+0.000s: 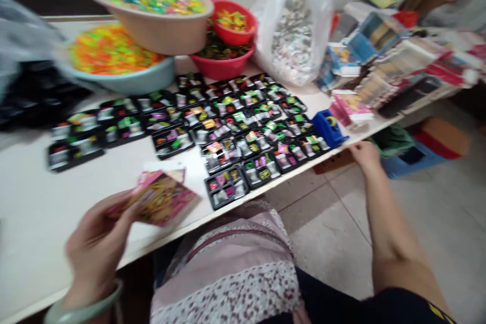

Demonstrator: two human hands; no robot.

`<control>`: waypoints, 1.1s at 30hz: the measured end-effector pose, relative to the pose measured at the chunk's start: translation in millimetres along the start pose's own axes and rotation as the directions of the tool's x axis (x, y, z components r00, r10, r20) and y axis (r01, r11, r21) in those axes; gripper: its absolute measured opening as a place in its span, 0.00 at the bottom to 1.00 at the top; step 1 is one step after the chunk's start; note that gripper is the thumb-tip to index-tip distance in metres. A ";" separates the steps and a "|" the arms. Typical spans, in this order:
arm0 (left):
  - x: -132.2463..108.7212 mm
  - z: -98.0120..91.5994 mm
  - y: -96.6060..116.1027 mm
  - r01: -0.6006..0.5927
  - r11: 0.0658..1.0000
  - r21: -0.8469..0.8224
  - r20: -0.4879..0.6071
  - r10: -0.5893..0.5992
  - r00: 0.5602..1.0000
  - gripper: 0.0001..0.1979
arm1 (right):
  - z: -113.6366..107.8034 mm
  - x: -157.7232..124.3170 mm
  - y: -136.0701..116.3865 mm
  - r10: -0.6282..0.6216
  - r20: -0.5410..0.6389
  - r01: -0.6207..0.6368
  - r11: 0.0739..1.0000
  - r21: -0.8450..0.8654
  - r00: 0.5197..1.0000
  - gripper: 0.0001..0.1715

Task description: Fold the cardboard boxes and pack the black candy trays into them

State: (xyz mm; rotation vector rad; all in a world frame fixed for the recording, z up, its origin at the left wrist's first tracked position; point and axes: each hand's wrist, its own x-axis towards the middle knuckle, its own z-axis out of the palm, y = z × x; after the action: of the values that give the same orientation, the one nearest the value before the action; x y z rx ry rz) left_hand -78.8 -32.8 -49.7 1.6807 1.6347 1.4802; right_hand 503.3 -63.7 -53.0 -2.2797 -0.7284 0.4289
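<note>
My left hand (100, 235), with a pale bangle at the wrist, is closed on a pink printed carton (163, 200) with a yellow picture, held above the white table near its front edge. My right hand (365, 154) reaches out to the table's front edge at the right. Its fingers look bunched together beside a blue tape dispenser (328, 129); what they hold, if anything, is too small and blurred to make out. Between the hands lie several black divided trays (227, 186) filled with small wrapped pieces in many colours.
Along the back stand a pale pink basin (163, 30), a light blue basin (125, 81) and red bowls (224, 67), full of colourful pieces. A clear plastic bag (261, 25) bulges beside them. More cartons (351, 104) are piled right. Bins (410, 159) stand below.
</note>
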 end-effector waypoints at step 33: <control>5.9 -97.3 -104.9 -0.108 0.992 0.069 0.395 0.073 0.916 0.08 | 179.4 -201.0 -117.1 -0.570 0.734 0.919 -0.105 0.380 -0.368 0.05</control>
State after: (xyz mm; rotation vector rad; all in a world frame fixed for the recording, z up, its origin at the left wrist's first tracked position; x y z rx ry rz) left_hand -213.9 -38.2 -96.8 1.9730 1.4363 1.0286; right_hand 213.4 -22.8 -77.5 -0.8226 -2.9987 0.4644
